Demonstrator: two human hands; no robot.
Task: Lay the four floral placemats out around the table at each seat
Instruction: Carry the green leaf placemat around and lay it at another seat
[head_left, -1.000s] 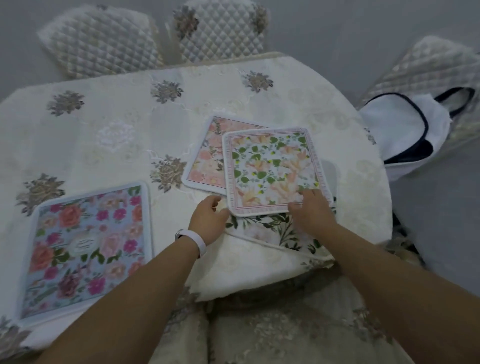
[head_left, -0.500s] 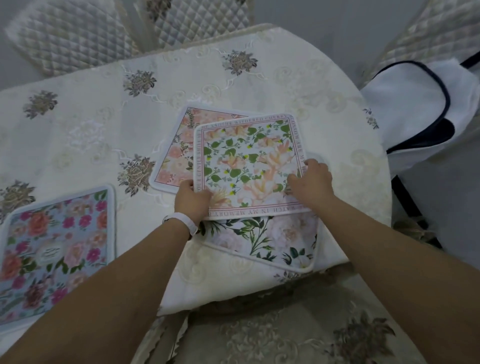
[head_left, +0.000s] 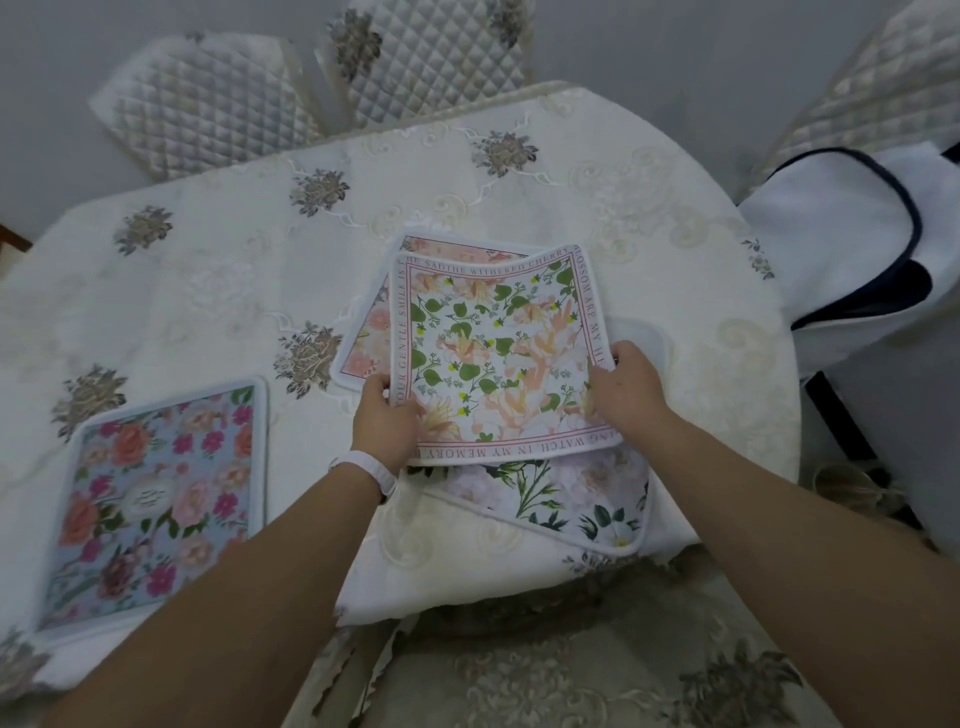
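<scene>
Both hands hold a white placemat with green leaves, peach flowers and a lettered pink border (head_left: 498, 348), raised off the table with its far corner curling. My left hand (head_left: 387, 421) grips its near left edge and my right hand (head_left: 626, 389) its right edge. Partly hidden under it lies a pink floral placemat (head_left: 371, 338). A white placemat with dark green leaves (head_left: 566, 493) lies at the near table edge beneath the held one. A blue placemat with pink and orange roses (head_left: 156, 493) lies flat at the near left.
The round table (head_left: 260, 270) wears a cream embroidered cloth, folded up at the near edge (head_left: 457, 566). Two quilted chair backs (head_left: 208, 104) (head_left: 431, 52) stand at the far side, another at the right (head_left: 872, 93) with a white, navy-trimmed bag (head_left: 841, 249). A cushioned seat (head_left: 571, 675) lies below.
The leaf-and-peach placemat has been lifted off the stack by both hands and now curls above the table. The white placemat beneath it is more exposed. The camera shifted slightly.
</scene>
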